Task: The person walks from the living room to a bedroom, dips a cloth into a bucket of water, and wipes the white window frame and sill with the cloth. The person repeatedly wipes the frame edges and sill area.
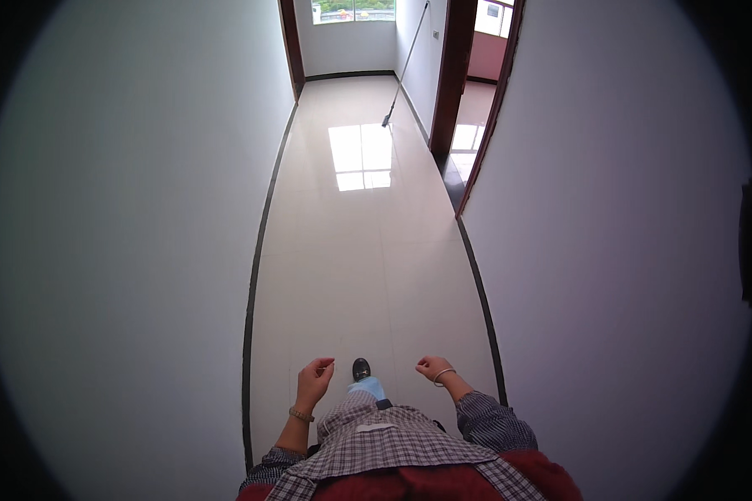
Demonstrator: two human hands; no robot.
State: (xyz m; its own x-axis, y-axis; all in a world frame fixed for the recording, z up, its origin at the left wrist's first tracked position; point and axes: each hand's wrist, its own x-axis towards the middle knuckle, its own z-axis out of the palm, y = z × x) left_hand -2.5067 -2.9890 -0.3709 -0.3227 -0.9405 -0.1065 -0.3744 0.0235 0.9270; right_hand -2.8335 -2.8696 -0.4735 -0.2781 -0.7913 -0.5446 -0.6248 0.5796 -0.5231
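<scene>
My left hand is held out in front of my body over the floor, its fingers loosely bent and a little apart, with nothing visible in it. A watch or bracelet circles that wrist. Across from it, my right hand has its fingers curled in and shows no object; a pale bangle sits on its wrist. Between the hands, a black shoe with a blue trouser cuff or cover above it points down the corridor. Farther ahead, a long-handled mop or squeegee leans against the right wall, its head on the floor.
A glossy tiled floor runs between two white walls with dark skirting. On the right is a doorway with a dark red frame; another door frame stands at the far left. A window is in the end wall.
</scene>
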